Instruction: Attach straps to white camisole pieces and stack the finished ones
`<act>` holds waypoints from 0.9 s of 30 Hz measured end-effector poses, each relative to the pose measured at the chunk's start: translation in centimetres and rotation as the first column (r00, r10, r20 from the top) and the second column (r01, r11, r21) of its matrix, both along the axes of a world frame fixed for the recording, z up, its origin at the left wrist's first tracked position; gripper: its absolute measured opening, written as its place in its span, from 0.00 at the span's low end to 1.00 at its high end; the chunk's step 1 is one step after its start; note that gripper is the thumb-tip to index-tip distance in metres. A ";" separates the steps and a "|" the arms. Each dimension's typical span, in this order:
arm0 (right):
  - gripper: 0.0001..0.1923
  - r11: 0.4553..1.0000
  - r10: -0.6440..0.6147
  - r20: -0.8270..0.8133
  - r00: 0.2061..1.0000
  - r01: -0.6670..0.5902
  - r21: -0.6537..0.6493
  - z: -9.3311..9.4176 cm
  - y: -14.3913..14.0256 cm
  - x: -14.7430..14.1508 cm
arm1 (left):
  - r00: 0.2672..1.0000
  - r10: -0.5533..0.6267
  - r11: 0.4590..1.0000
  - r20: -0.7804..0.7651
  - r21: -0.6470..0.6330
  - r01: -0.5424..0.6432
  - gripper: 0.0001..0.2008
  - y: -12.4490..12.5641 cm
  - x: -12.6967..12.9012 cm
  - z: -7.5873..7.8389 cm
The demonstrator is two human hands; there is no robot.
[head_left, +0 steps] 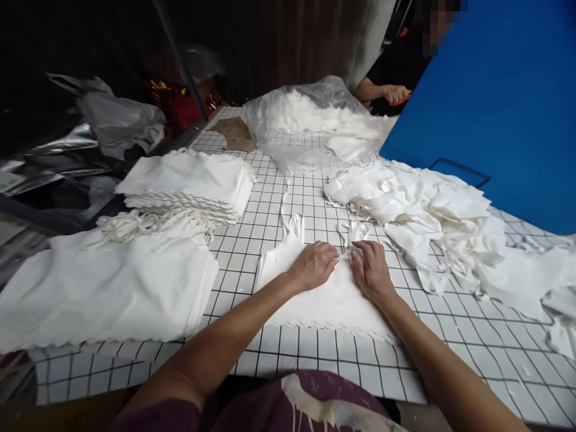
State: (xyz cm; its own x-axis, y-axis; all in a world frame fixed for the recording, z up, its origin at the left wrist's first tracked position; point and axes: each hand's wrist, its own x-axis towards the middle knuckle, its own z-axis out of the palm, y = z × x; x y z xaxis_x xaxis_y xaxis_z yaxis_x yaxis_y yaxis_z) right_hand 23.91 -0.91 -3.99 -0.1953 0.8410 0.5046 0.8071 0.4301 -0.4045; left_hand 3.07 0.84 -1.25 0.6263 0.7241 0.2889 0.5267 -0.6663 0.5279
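Lying well to your left hand's left, a thick stack of white cloth [121, 288] is filling the near corner of the table. Farther off beyond it, a pale plastic bag [121, 120] is slumping among dark clutter. A bundle of cream straps [153, 225] is trailing over the stack's back edge, and just behind, a second white stack [184, 177] is showing its wavy edges. Ahead of your left hand and to its left, a piece of brown paper [234, 133] is lying on the checked tablecloth [234, 258].

Directly under both your hands, a smaller white pile [324, 309] is lying flat, its strips pointing away from you. Your left hand [317, 265] is resting on it, fingers curled at the far edge; your right hand [371, 269] is bending its fingers just beside, a small gap parting the two. Whether either is pinching cloth, you cannot tell. Straight beyond them, a clear bag [310, 123] is holding white scraps.

Right of your right hand, a loose white heap [423, 207] is spreading; beyond it, a co-worker's hand [396, 94] is gripping something red, beside a large blue panel [486, 120].
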 end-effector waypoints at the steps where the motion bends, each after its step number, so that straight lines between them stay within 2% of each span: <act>1: 0.15 1.000 0.003 0.008 1.000 -0.003 0.003 0.0 0.0 0.1 | 0.999 0.022 0.999 -0.041 0.035 -0.020 0.12 0.1 -0.9 0.1; 3: 0.14 1.000 0.023 0.030 0.999 -0.023 0.001 -0.2 -0.1 0.2 | 0.990 0.088 0.993 -0.111 0.086 -0.079 0.16 0.3 -2.6 -0.1; 6: 0.13 0.999 0.039 0.041 0.998 -0.039 0.000 -0.4 0.1 0.5 | 0.969 0.163 0.985 -0.187 0.078 -0.151 0.21 0.7 -4.4 -1.1; 8: 0.12 1.000 0.015 0.022 1.000 -0.015 0.006 0.2 0.7 0.3 | 0.964 0.166 0.986 -0.206 0.050 -0.159 0.24 0.9 -4.8 -1.7; 10: 0.12 1.000 -0.009 -0.009 1.000 0.009 0.010 1.6 1.8 -0.8 | 0.967 0.155 0.988 -0.202 0.044 -0.149 0.25 1.0 -4.8 -2.2; 14: 0.13 0.995 0.082 -0.034 0.996 -0.084 -0.046 5.0 5.6 -6.3 | 0.976 0.147 0.987 -0.161 0.092 -0.133 0.23 1.2 -4.5 -2.2; 16: 0.13 0.980 0.153 0.012 0.988 -0.150 -0.134 5.6 8.0 -10.1 | 0.981 0.134 0.985 -0.138 0.125 -0.117 0.21 1.3 -4.6 -2.1; 20: 0.10 0.922 0.148 0.139 0.979 -0.086 -0.379 4.7 11.7 -16.0 | 0.984 0.134 0.984 -0.119 0.133 -0.118 0.20 1.3 -4.7 -1.9; 23: 0.09 0.890 0.164 0.136 0.977 -0.087 -0.448 4.7 12.5 -17.1 | 0.980 0.147 0.984 -0.135 0.123 -0.130 0.20 1.4 -4.7 -2.0; 25: 0.12 0.830 0.208 0.003 0.978 -0.175 -0.530 5.9 11.8 -16.1 | 0.978 0.144 0.985 -0.151 0.121 -0.126 0.22 1.4 -4.6 -2.0; 27: 0.15 0.713 0.272 -0.225 0.935 -0.353 -0.606 7.6 10.3 -14.3 | 0.975 0.148 0.987 -0.167 0.093 -0.134 0.23 1.5 -4.5 -2.0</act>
